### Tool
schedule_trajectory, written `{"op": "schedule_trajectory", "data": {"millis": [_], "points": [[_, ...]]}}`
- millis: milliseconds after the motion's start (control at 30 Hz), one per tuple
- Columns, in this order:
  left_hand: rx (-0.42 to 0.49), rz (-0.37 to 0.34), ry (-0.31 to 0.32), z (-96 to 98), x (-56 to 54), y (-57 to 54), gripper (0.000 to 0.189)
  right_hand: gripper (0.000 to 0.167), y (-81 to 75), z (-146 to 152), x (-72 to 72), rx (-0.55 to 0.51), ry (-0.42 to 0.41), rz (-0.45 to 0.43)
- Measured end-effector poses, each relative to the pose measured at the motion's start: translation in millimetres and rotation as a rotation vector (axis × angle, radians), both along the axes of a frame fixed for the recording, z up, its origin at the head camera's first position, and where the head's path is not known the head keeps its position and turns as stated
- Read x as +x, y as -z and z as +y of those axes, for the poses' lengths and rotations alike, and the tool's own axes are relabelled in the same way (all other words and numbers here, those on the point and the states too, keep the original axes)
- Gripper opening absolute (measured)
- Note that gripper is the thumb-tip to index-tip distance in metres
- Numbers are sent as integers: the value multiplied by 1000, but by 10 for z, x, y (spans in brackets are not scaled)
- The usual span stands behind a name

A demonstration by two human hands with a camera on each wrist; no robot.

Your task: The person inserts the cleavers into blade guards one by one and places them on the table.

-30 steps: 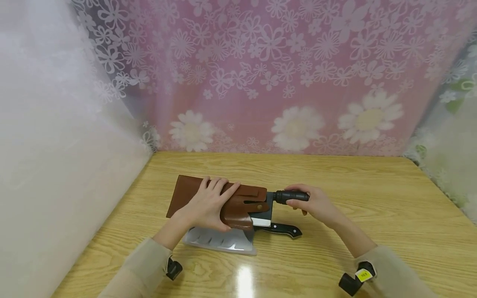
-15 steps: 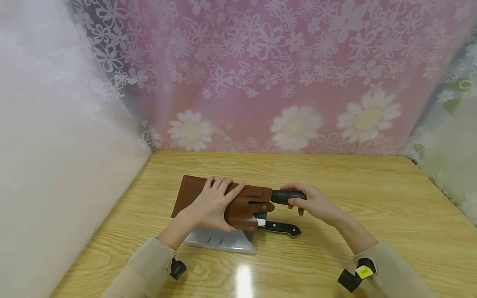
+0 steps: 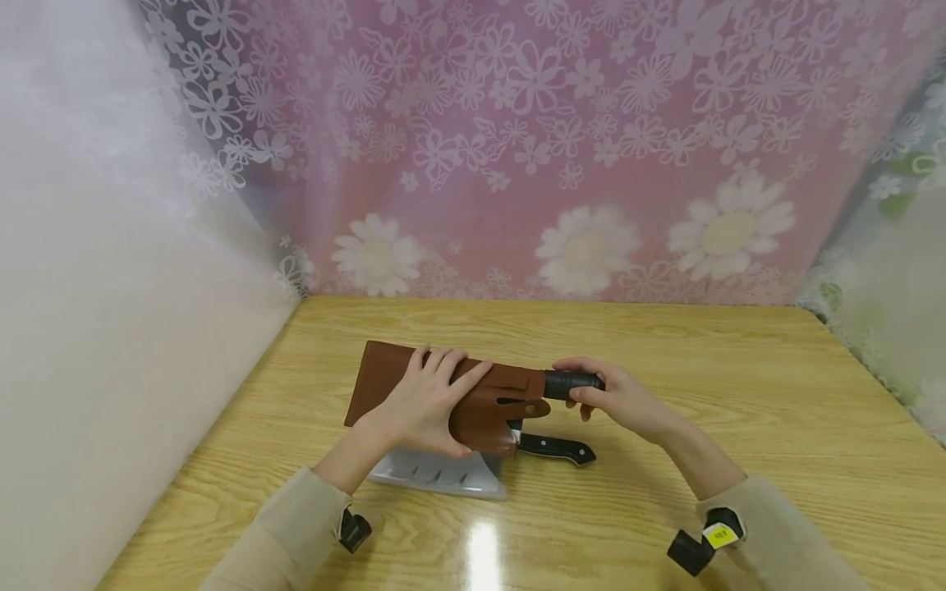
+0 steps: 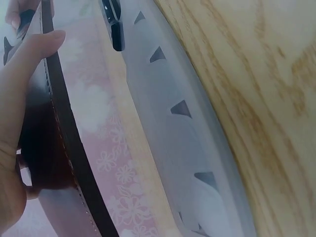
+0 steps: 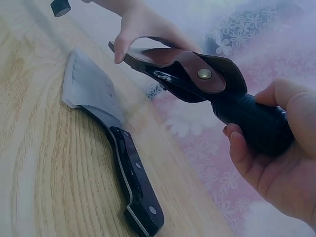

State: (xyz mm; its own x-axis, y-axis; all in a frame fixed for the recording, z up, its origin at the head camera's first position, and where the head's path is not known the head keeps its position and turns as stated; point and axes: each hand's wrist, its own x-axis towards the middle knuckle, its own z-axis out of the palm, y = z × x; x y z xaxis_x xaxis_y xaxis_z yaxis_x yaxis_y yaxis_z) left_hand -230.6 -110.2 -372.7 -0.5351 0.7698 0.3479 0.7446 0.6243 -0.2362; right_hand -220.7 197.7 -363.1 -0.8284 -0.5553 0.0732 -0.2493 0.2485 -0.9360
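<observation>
My left hand (image 3: 424,406) spans a brown leather sheath (image 3: 484,423), fingers over its far edge and thumb at its near edge. My right hand (image 3: 617,398) grips the black handle (image 3: 569,384) of a cleaver whose blade sits inside the sheath. In the right wrist view, the snap strap (image 5: 205,74) with a brass stud lies beside the sheath's mouth. Both wrist views show the sheath raised off the table. Below it lies a second cleaver (image 5: 140,182) with a riveted black handle; a translucent blade guard (image 4: 173,118) with triangular openings covers its edge.
The wood-grain table (image 3: 665,492) carries the second cleaver under my left hand, its handle pointing right. A pink flowered curtain (image 3: 480,164) hangs behind the table, and a white sheet (image 3: 133,287) stands along the left side.
The cleaver blade has slid left, deeper into the sheath, so its exposed part is now covered. My left hand and the sheath have shifted slightly right and up. The second cleaver stays put.
</observation>
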Motion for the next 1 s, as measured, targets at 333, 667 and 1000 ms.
{"op": "schedule_trajectory", "data": {"millis": [333,667,1000], "points": [[12,-4,30,75,28,1,116,44,-28,-109,53,4,-19,-19],[48,-11,22,47,20,10,114,43,-45,-67,60,-4,63,-52],[73,32,37,62,10,-12,114,49,-91,-92,92,-60,133,-40]]}}
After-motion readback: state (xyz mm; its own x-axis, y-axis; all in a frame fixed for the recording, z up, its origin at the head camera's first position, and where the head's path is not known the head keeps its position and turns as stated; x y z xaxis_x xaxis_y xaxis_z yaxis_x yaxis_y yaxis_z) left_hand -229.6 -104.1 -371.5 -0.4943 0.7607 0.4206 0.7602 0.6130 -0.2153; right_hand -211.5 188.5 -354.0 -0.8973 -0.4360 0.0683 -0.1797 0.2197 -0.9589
